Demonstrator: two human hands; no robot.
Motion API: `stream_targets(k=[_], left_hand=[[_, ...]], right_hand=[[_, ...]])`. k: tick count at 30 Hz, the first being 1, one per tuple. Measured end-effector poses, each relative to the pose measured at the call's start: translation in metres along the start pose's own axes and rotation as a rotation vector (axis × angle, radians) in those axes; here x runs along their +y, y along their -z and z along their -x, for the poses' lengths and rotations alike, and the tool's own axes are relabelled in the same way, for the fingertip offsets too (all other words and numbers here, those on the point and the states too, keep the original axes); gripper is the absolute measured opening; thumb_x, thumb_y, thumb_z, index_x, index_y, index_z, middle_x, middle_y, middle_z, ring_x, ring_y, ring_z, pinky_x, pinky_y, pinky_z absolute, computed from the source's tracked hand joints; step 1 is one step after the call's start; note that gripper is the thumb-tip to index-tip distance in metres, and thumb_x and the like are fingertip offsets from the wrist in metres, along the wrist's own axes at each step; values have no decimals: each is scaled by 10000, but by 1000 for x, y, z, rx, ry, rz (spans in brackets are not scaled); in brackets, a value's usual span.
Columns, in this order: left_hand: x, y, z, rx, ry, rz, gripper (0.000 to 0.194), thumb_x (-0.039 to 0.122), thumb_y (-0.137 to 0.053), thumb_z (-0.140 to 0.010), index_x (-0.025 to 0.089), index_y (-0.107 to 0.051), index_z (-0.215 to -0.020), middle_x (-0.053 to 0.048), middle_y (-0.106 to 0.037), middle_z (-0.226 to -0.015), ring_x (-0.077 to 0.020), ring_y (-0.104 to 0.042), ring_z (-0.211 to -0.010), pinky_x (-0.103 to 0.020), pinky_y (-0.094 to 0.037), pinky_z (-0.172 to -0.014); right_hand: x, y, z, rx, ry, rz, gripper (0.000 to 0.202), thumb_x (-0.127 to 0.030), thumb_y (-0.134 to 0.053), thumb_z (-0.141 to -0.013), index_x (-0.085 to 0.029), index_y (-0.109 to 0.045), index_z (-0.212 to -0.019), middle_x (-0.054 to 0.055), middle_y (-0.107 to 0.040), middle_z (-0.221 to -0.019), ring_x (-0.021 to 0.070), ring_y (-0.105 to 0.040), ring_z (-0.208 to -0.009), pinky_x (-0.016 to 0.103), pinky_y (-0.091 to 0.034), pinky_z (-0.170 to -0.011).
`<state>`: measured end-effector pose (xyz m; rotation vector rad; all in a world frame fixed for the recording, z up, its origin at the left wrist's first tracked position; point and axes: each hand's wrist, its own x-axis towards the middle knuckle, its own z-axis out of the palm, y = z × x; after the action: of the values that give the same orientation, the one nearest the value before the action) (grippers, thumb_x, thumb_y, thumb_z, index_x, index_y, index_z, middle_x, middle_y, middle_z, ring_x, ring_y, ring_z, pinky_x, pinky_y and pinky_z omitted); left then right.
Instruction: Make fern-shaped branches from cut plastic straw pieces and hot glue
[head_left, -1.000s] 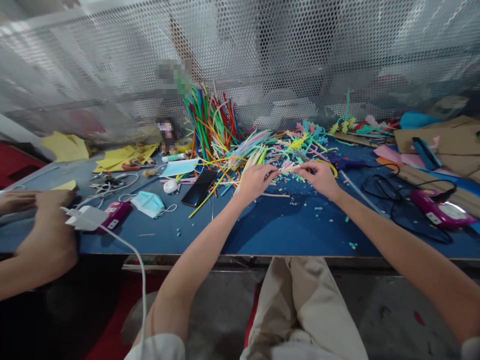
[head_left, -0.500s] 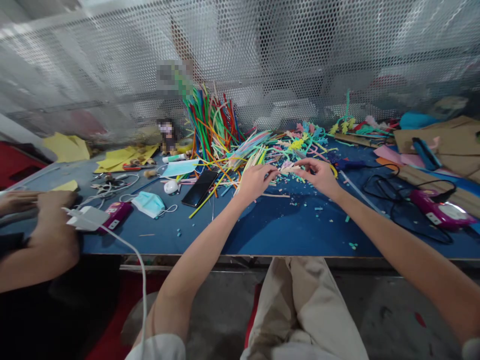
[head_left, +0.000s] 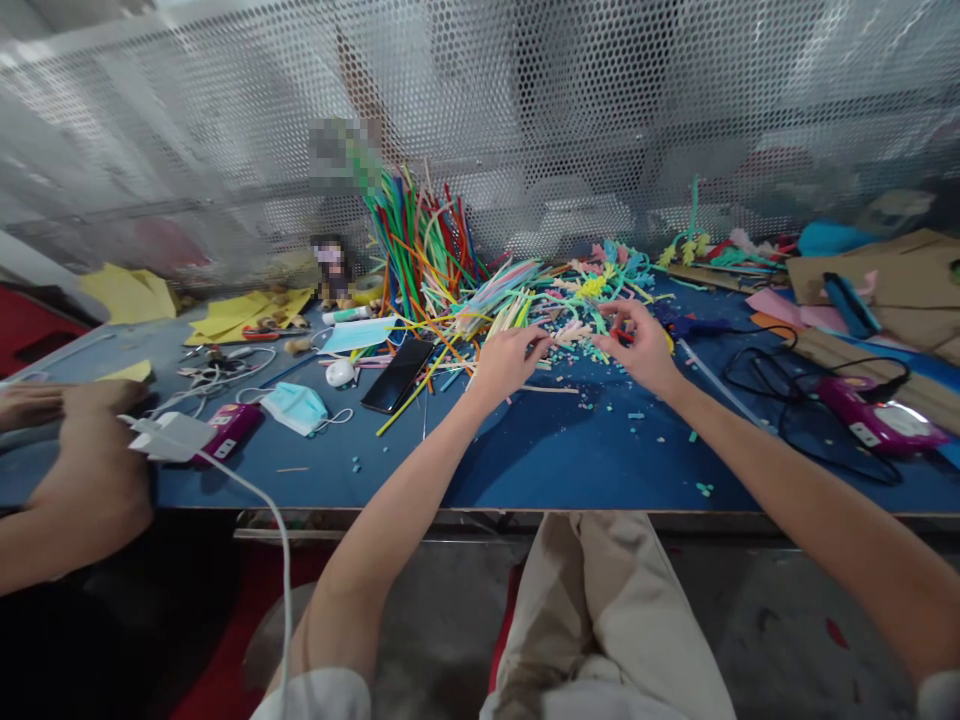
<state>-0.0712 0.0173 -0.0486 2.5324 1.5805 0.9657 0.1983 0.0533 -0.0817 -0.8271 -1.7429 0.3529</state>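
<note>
The left hand (head_left: 510, 362) has thumb and fingertips drawn together at the near end of a pale fringed piece (head_left: 573, 333), seemingly pinching it, though the exact contact is hidden by the fingers. This piece lies between the two hands, just above the littered blue table (head_left: 570, 465); against the pastel scraps (head_left: 559, 358) its outline is hard to make out. The right hand (head_left: 639, 345) has its thumb and forefinger spread apart beyond the piece's far end. A small red-orange object (head_left: 620, 334) shows between them — partly covered, so whether it is touched cannot be told.

Behind the left hand, loose pale stems (head_left: 504, 303) overlap, and a tall, many-coloured bundle (head_left: 420, 245) leans near the mesh panel (head_left: 600, 110); pixelation hides part of its upper left. A small dark figure (head_left: 332, 268) beside it is also pixelated. The black phone (head_left: 397, 375) lies left of the left hand, near a crumpled blue mask (head_left: 295, 407). At the left edge, another person's forearm (head_left: 97, 480) is cut off by the frame.
</note>
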Motion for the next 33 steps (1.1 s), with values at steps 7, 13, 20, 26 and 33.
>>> stream_targets(k=[7,13,20,26,33], left_hand=[[-4,16,-4,-191,129,137,337,429,-613,-1096,216,-839,-965,-31,-831,-858,-175,-697,-723,-279,-457,-679],[-11,29,-2,-507,132,467,409,544,-652,-1047,178,-819,-974,-81,-858,-947,-168,-717,-724,-263,-513,-657],[-10,27,-2,-913,7,551,444,607,-689,-1021,183,-822,-1011,-82,-842,-975,-186,-733,-816,-270,-524,-729],[-13,16,-2,-743,-128,362,304,473,-661,-1028,246,-861,-994,-33,-825,-968,-175,-723,-828,-266,-516,-741],[-10,15,-2,-655,-287,363,193,324,-689,-1042,263,-852,-958,-80,-816,-1201,-211,-766,-1145,-332,-574,-1101]], right_hand=[[-1,13,-8,125,23,40,262,-535,-765,-990,-288,-802,-910,57,-777,-929,243,-668,-830,461,-603,-849],[7,21,-12,56,92,105,176,-422,-793,-949,-282,-792,-841,57,-789,-886,262,-696,-841,481,-588,-893],[11,20,-12,-45,133,145,114,-356,-798,-919,-274,-786,-840,44,-791,-888,269,-726,-879,483,-571,-931],[13,19,-11,-129,129,120,142,-395,-805,-924,-283,-783,-839,38,-767,-859,267,-712,-846,495,-566,-935],[11,17,-9,-167,77,93,290,-550,-814,-927,-280,-771,-833,54,-772,-883,280,-706,-870,509,-568,-928]])
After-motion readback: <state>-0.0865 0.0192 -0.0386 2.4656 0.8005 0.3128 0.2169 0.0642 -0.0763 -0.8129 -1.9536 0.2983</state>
